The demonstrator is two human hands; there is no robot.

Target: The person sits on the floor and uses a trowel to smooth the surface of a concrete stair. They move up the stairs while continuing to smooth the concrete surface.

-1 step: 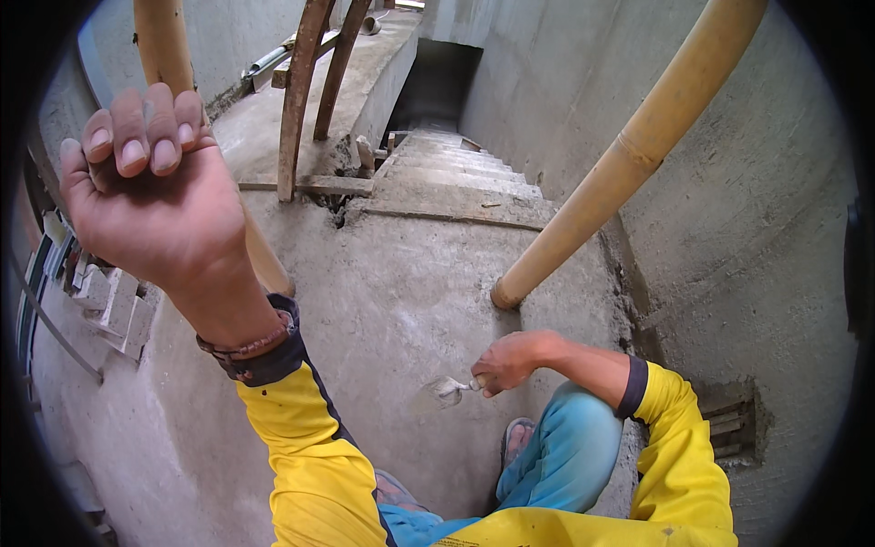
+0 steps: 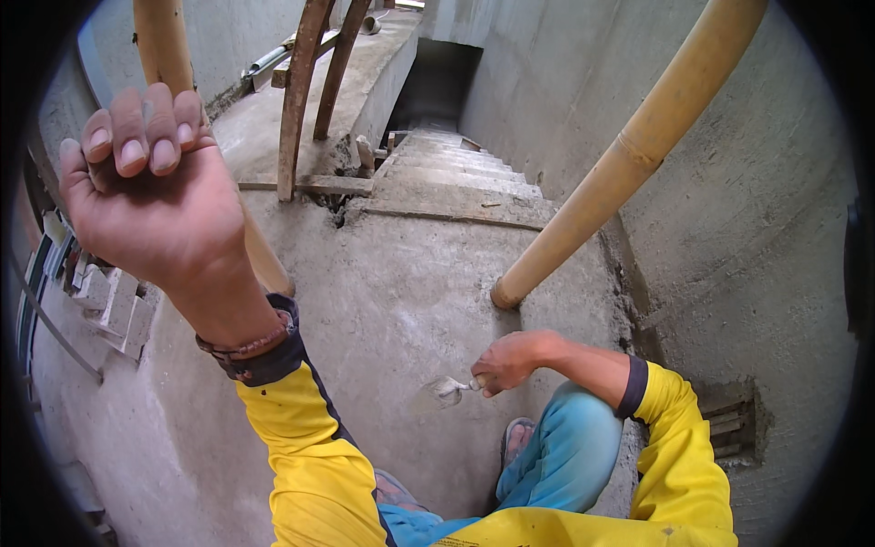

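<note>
My left hand (image 2: 155,187) is raised at the upper left, palm toward me. Its fingers bend loosely forward and hold nothing; the thumb stands apart. Behind it runs a bamboo pole (image 2: 164,46). Low at the centre right, my right hand (image 2: 518,359) is closed round the handle of a small trowel (image 2: 440,393). The pale, cement-smeared blade points left, just over the grey concrete floor (image 2: 365,319); whether it touches cannot be made out. My right forearm lies by my bent knee in blue trousers (image 2: 570,447).
A thick bamboo pole (image 2: 629,155) slants up right from the floor. Beyond a wooden strip (image 2: 447,215), concrete steps (image 2: 456,169) descend to a dark opening (image 2: 433,87). Wooden props (image 2: 303,100) stand left of them. A plastered wall (image 2: 756,182) rises on the right; pale blocks (image 2: 123,305) lie left.
</note>
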